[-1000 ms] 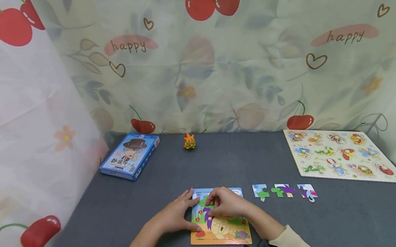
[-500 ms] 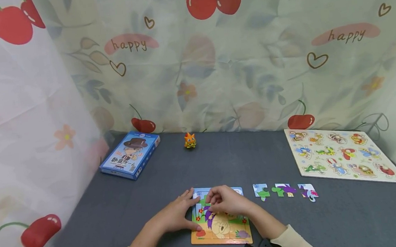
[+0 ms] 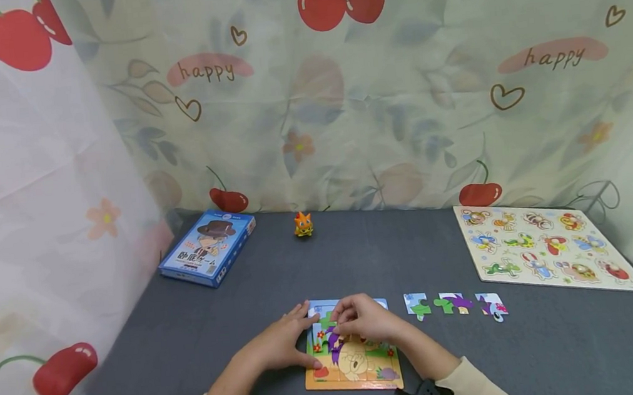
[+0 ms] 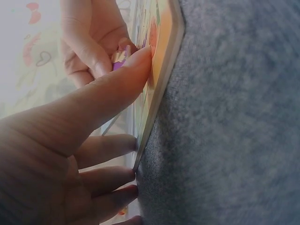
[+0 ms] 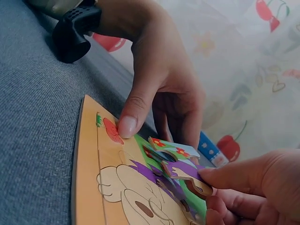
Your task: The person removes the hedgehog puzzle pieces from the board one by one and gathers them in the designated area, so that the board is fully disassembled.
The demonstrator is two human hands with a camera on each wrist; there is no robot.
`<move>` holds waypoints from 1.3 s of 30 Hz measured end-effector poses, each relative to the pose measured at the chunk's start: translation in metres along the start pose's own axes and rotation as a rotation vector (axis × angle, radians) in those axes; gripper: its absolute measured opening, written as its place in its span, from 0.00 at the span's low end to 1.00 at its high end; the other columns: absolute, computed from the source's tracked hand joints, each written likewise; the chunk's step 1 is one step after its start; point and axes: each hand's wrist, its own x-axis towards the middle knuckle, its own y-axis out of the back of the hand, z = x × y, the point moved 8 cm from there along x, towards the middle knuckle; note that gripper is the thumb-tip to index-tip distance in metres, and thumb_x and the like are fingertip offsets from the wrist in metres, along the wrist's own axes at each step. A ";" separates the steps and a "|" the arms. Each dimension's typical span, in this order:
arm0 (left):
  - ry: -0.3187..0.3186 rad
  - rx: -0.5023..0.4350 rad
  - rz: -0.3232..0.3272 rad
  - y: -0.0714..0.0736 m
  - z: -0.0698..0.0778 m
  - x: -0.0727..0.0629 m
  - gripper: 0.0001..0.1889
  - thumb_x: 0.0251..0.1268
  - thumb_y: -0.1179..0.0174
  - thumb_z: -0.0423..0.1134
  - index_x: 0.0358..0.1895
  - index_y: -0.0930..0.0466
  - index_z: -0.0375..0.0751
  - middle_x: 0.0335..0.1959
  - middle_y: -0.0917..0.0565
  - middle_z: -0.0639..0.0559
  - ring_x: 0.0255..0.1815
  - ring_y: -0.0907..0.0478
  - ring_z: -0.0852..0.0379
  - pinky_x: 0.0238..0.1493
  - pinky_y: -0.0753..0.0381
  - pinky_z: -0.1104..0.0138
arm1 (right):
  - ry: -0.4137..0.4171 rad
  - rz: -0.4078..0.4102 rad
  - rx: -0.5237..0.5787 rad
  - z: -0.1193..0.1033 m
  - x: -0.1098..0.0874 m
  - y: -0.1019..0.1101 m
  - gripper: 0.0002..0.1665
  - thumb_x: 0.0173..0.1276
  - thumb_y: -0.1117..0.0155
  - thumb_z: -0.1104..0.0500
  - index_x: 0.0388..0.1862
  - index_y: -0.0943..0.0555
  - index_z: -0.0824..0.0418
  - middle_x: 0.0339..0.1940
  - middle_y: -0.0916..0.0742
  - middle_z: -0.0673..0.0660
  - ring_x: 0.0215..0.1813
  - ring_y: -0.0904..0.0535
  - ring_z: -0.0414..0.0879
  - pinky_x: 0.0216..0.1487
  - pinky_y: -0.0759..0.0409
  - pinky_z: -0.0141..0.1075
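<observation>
Blue box (image 3: 208,249) at left on grey table (image 3: 367,259); left hand (image 3: 278,345) spread wide, thumb pressing near left corner of puzzle board (image 3: 360,379), fingers extended along its left edge; board flat on table, under both hands; right hand (image 3: 368,318) bent over board, thumb and fingers pinching purple piece (image 5: 188,171), apparently tilted, underside hidden; three loose pieces (image 3: 459,302) in row farther right; insect board (image 3: 553,250) rightmost

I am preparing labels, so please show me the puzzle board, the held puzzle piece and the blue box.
Puzzle board (image 3: 328,384): head view, on its lower orange border.
Held puzzle piece (image 5: 186,170): right wrist view, on its purple-and-cream printed face.
Blue box (image 3: 208,247): head view, on its printed top.
</observation>
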 end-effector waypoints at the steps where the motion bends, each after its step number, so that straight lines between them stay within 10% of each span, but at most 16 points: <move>1: -0.001 0.001 0.000 0.000 0.000 0.000 0.43 0.48 0.32 0.56 0.69 0.37 0.46 0.75 0.50 0.42 0.76 0.56 0.41 0.69 0.47 0.42 | -0.003 0.002 0.012 0.000 0.000 0.001 0.08 0.63 0.37 0.64 0.38 0.21 0.68 0.24 0.16 0.58 0.19 0.32 0.41 0.19 0.33 0.30; 39: 0.015 0.012 0.002 -0.003 -0.002 0.002 0.44 0.48 0.32 0.57 0.69 0.38 0.47 0.75 0.50 0.43 0.76 0.56 0.43 0.70 0.48 0.44 | -0.176 0.181 0.006 0.048 -0.079 0.099 0.20 0.62 0.35 0.54 0.44 0.22 0.69 0.28 0.15 0.51 0.29 0.25 0.42 0.30 0.24 0.33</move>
